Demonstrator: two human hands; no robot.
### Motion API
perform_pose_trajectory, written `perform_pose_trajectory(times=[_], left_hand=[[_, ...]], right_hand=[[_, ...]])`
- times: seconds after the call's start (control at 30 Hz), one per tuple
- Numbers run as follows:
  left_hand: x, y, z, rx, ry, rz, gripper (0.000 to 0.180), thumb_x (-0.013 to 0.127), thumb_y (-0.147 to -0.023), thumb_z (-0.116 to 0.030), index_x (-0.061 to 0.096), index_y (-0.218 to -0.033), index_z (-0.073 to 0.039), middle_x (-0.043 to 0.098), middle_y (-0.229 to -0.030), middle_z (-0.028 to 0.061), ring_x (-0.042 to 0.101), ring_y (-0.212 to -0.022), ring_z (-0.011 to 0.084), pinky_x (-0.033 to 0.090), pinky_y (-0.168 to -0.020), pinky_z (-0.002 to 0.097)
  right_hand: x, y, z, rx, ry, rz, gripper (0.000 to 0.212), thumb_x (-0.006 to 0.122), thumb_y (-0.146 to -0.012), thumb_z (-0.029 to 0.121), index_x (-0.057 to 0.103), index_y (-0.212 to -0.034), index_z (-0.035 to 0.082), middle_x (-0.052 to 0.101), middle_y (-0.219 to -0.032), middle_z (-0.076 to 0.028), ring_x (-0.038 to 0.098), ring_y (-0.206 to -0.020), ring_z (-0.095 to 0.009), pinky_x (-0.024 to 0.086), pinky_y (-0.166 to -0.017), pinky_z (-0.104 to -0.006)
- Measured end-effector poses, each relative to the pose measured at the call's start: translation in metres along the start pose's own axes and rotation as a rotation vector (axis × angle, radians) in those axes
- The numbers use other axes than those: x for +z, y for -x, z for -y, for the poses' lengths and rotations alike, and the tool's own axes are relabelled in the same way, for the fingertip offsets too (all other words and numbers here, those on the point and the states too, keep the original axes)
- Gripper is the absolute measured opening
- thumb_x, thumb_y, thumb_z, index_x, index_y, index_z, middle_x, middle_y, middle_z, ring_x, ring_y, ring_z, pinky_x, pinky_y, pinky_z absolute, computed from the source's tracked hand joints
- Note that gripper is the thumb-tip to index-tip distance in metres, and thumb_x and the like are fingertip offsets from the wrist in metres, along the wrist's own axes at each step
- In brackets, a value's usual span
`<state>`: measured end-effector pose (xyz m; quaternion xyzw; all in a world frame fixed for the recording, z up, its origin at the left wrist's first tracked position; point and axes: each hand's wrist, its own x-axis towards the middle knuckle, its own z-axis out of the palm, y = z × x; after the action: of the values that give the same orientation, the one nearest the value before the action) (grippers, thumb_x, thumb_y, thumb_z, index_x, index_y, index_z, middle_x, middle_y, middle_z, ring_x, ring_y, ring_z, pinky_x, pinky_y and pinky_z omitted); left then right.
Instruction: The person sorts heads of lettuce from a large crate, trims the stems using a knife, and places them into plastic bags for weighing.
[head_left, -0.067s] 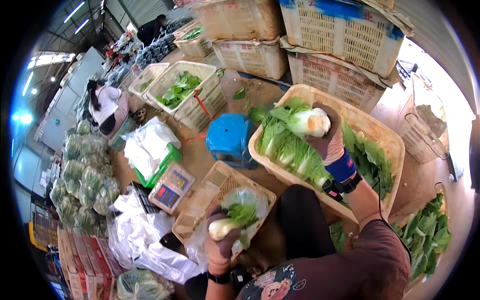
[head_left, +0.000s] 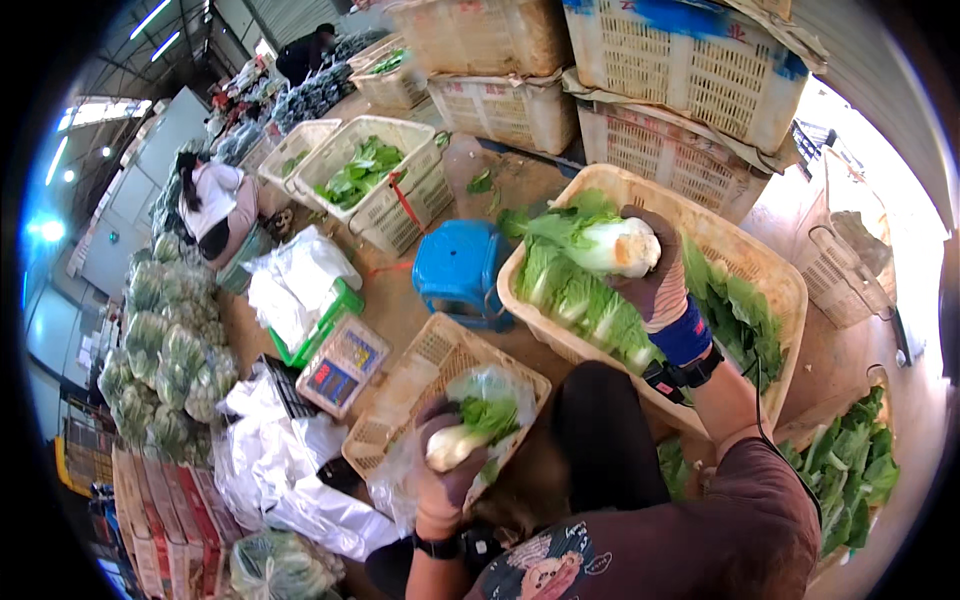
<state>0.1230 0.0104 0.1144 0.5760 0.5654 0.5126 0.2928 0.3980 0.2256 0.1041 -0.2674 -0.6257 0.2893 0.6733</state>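
My right hand [head_left: 660,278], gloved, grips a leafy Chinese cabbage [head_left: 615,247] by its white base, with the browned cut end to the right. It is held above a large beige crate [head_left: 790,300] of green cabbage leaves and heads. My gloved left hand [head_left: 437,480] is closed round the white base of a smaller cabbage [head_left: 455,448], its green leaves pointing up and right. A clear plastic bag [head_left: 515,388] lies about that hand, over a smaller beige crate [head_left: 405,382]. Whether the smaller cabbage is inside the bag is hard to tell.
A blue stool [head_left: 461,262] stands between the crates. To the left are a scale [head_left: 343,365], a green basket [head_left: 345,300] with white bags, and silver-white sheeting [head_left: 270,480]. Stacked crates [head_left: 690,80] rise behind. A person [head_left: 215,205] crouches beside bagged vegetables [head_left: 175,340].
My left hand and the smaller cabbage have shifted slightly up and right, the base turning a little. The right hand keeps its hold, nearly in place.
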Motion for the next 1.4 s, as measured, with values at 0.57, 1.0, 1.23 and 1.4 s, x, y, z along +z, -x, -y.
perform_pose_trajectory(times=[0.57,1.0,1.23,1.4], left_hand=[[0.009,0.007,-0.045,0.429,-0.146,0.173,0.05,0.085,-0.054,-0.026,0.063,-0.096,-0.011,0.035,-0.136,0.0252,0.041,-0.122,0.0444,0.039,-0.097,0.046],[-0.035,0.021,-0.069,-0.252,0.335,0.612,0.053,0.084,-0.049,-0.015,0.064,-0.097,-0.007,0.062,-0.094,0.0027,0.057,-0.087,0.0148,0.046,-0.081,0.0287],[-0.032,0.04,-0.064,-0.148,0.423,0.61,0.038,0.076,-0.063,-0.012,0.061,-0.097,-0.006,0.063,-0.091,0.0029,0.058,-0.085,0.0138,0.047,-0.077,0.0285],[-0.04,0.055,-0.066,-0.046,0.414,0.721,0.038,0.076,-0.067,-0.013,0.06,-0.1,-0.005,0.061,-0.097,0.0047,0.057,-0.088,0.0157,0.046,-0.081,0.0317]], right_hand=[[0.08,0.077,0.089,0.208,-0.253,0.526,0.086,0.089,-0.052,0.013,0.045,-0.125,0.008,0.055,-0.114,-0.01,0.054,-0.105,-0.019,0.046,-0.09,-0.0358],[0.072,0.056,0.147,-0.473,0.446,0.813,0.059,0.077,-0.06,0.024,0.057,-0.114,0.013,0.054,-0.111,-0.013,0.052,-0.103,-0.035,0.043,-0.089,-0.0469],[0.076,0.061,0.145,-0.63,0.355,0.843,0.038,0.068,-0.063,0.015,0.061,-0.101,0.017,0.057,-0.104,-0.013,0.055,-0.096,-0.033,0.044,-0.087,-0.0507],[0.076,0.071,0.162,-0.706,0.287,0.863,0.035,0.067,-0.061,0.014,0.06,-0.095,0.021,0.056,-0.097,-0.011,0.056,-0.093,-0.03,0.047,-0.083,-0.049]])
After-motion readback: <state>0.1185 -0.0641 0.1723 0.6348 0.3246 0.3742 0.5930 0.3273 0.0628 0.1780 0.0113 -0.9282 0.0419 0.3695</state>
